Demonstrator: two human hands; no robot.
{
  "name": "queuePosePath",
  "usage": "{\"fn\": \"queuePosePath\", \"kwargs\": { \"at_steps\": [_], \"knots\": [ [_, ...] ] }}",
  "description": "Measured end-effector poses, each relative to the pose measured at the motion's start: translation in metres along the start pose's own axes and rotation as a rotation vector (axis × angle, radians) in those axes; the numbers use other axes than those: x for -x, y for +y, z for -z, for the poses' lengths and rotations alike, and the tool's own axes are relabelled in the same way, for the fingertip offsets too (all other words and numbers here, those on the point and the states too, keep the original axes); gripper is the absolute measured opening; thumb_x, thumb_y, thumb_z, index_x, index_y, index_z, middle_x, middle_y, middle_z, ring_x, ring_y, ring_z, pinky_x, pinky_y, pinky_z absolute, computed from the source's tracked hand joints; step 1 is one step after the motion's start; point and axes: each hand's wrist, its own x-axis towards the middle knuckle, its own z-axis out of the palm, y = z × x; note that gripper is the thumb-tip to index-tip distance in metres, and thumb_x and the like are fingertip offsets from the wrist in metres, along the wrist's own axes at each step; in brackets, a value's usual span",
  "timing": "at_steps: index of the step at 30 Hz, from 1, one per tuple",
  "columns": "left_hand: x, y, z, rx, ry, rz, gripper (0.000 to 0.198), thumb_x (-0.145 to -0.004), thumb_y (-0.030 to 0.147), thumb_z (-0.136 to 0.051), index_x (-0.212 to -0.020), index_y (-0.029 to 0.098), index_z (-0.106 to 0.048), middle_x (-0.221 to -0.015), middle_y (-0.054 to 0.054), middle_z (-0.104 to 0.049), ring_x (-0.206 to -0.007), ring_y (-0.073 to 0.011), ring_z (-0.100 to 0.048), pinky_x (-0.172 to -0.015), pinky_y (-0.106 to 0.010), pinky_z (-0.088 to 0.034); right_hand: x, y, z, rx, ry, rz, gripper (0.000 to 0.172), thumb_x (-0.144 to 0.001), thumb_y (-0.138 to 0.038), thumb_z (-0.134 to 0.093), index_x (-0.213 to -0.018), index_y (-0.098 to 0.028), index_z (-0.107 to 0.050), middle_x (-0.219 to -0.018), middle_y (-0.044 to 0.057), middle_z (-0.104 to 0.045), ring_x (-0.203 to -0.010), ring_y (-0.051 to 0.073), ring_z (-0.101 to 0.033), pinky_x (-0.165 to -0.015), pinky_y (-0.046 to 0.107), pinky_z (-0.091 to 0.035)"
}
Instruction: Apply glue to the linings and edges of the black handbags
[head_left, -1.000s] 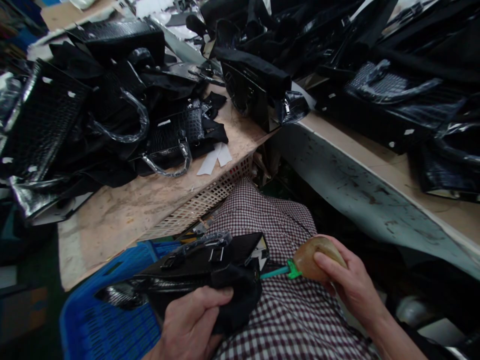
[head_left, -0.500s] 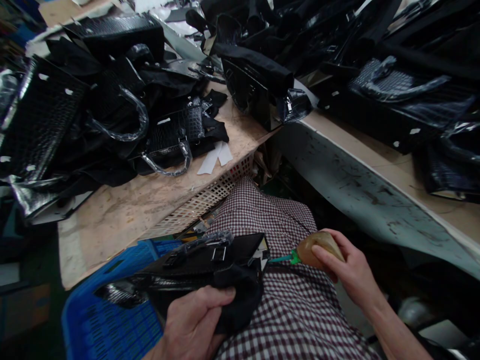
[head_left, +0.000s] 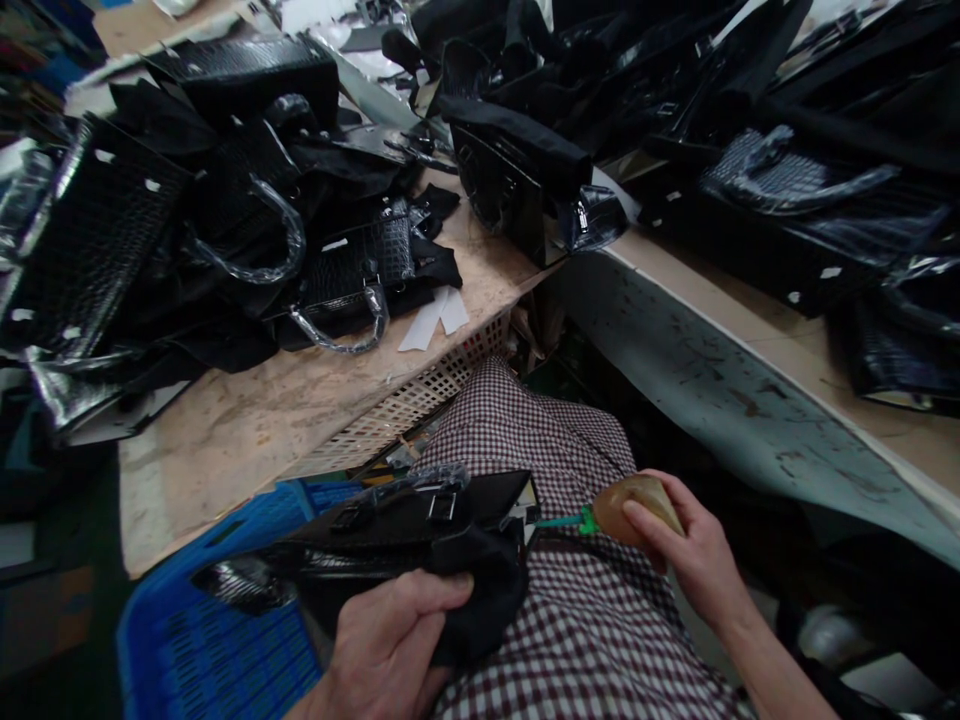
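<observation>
A black handbag (head_left: 390,545) with a plastic-wrapped handle and a metal buckle lies across my lap, over the edge of the blue basket. My left hand (head_left: 397,630) grips its dark cloth part, thumb on top. In my right hand (head_left: 690,540) is a brownish glue bottle (head_left: 630,510) with a green cap and a thin green nozzle, held nearly level. The nozzle tip meets the open end of the bag, where a pale edge shows. Whether liquid comes out cannot be seen.
A blue plastic basket (head_left: 225,640) stands at my left. Black bags (head_left: 360,250) are piled on the worktable (head_left: 247,420), with white paper strips (head_left: 435,318) near its edge. More bags (head_left: 810,220) lie on the right-hand table (head_left: 720,300). A pale crate (head_left: 405,395) sits underneath.
The glue bottle and my right hand have shifted very slightly left, with the nozzle still at the bag's end. My left hand keeps its grip. The view has moved a little.
</observation>
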Motion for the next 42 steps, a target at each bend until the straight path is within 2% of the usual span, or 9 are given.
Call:
{"fn": "queuePosePath", "kwargs": {
  "at_steps": [9,14,17,20,24,28,32,37,42],
  "knots": [
    [-0.006,-0.003,-0.002,-0.065,0.053,-0.063,0.022,-0.097,0.017,-0.047,-0.093,0.015,-0.069,-0.082,-0.007,-0.073,-0.073,-0.0128,-0.072,-0.072,-0.016,-0.060,0.008,0.021,-0.012,-0.043,0.089,0.135,0.048,-0.074,-0.052,-0.074,-0.112,-0.024,-0.062,-0.108,0.005,-0.069,-0.098,0.029,-0.067,-0.087,0.037,-0.055],
    [-0.008,-0.008,-0.009,-0.063,0.115,-0.113,0.025,-0.098,0.019,-0.044,-0.092,0.016,-0.068,-0.081,-0.006,-0.072,-0.071,-0.0125,-0.071,-0.070,-0.015,-0.060,0.008,0.024,-0.011,-0.174,0.077,0.062,0.046,-0.073,-0.048,-0.078,-0.110,-0.023,-0.066,-0.103,0.005,-0.070,-0.093,0.029,-0.066,-0.080,0.036,-0.056],
    [-0.015,-0.010,-0.008,-0.099,0.130,-0.110,0.025,-0.098,0.017,-0.042,-0.089,0.015,-0.065,-0.082,-0.006,-0.069,-0.071,-0.0115,-0.070,-0.067,-0.014,-0.059,0.000,0.032,-0.006,-0.500,-0.029,-0.085,0.041,-0.077,-0.048,-0.076,-0.106,-0.021,-0.068,-0.087,0.006,-0.070,-0.066,0.024,-0.065,-0.051,0.032,-0.056],
    [-0.025,-0.009,-0.001,-0.225,0.132,-0.059,0.024,-0.096,0.011,-0.040,-0.093,0.016,-0.063,-0.090,-0.007,-0.065,-0.078,-0.0120,-0.069,-0.069,-0.015,-0.058,-0.004,0.030,-0.003,-0.936,-0.165,-0.201,0.036,-0.077,-0.046,-0.077,-0.101,-0.020,-0.068,-0.085,0.008,-0.069,-0.043,0.013,-0.051,-0.033,0.023,-0.046],
    [-0.036,-0.011,0.012,-0.464,0.149,-0.052,0.025,-0.096,0.010,-0.040,-0.095,0.017,-0.064,-0.097,-0.007,-0.062,-0.080,-0.0128,-0.066,-0.068,-0.018,-0.057,0.004,0.008,-0.002,-1.451,-0.261,-0.289,0.038,-0.081,-0.030,-0.073,-0.113,-0.014,-0.062,-0.085,0.004,-0.060,-0.039,0.001,-0.042,-0.031,0.006,-0.039],
    [-0.050,-0.021,0.030,-0.612,0.077,-0.134,0.032,-0.100,0.011,-0.034,-0.094,0.015,-0.065,-0.078,-0.004,-0.062,-0.066,-0.0127,-0.061,-0.060,-0.021,-0.049,0.011,-0.013,0.001,-1.632,-0.255,-0.250,0.037,-0.087,-0.029,-0.065,-0.118,-0.011,-0.056,-0.085,0.002,-0.055,-0.039,0.001,-0.045,-0.033,0.008,-0.044],
    [-0.092,-0.026,0.053,-0.648,0.038,-0.192,0.032,-0.101,0.017,-0.036,-0.085,0.015,-0.064,-0.064,-0.001,-0.059,-0.056,-0.0135,-0.055,-0.055,-0.023,-0.040,0.013,-0.024,0.010,-1.567,-0.275,-0.159,0.040,-0.089,-0.038,-0.063,-0.119,-0.011,-0.057,-0.087,0.002,-0.054,-0.038,0.001,-0.044,-0.035,0.013,-0.048],
    [-0.177,-0.020,0.087,-0.272,0.015,0.258,0.032,-0.098,0.034,-0.045,-0.081,0.015,-0.063,-0.067,0.001,-0.060,-0.060,-0.0135,-0.054,-0.058,-0.024,-0.039,0.022,-0.036,0.028,-1.550,-0.232,0.001,0.043,-0.086,-0.031,-0.066,-0.123,-0.012,-0.057,-0.089,0.004,-0.054,-0.040,0.003,-0.044,-0.037,0.015,-0.051],
    [-0.242,-0.023,0.109,0.419,0.275,0.510,0.022,-0.087,0.030,-0.060,-0.076,0.011,-0.062,-0.059,0.002,-0.058,-0.052,-0.0116,-0.055,-0.055,-0.022,-0.043,0.034,-0.043,0.035,-1.596,-0.180,0.109,0.043,-0.088,-0.030,-0.063,-0.126,-0.011,-0.056,-0.089,0.005,-0.055,-0.039,0.003,-0.042,-0.036,0.015,-0.051]
  ]
}}
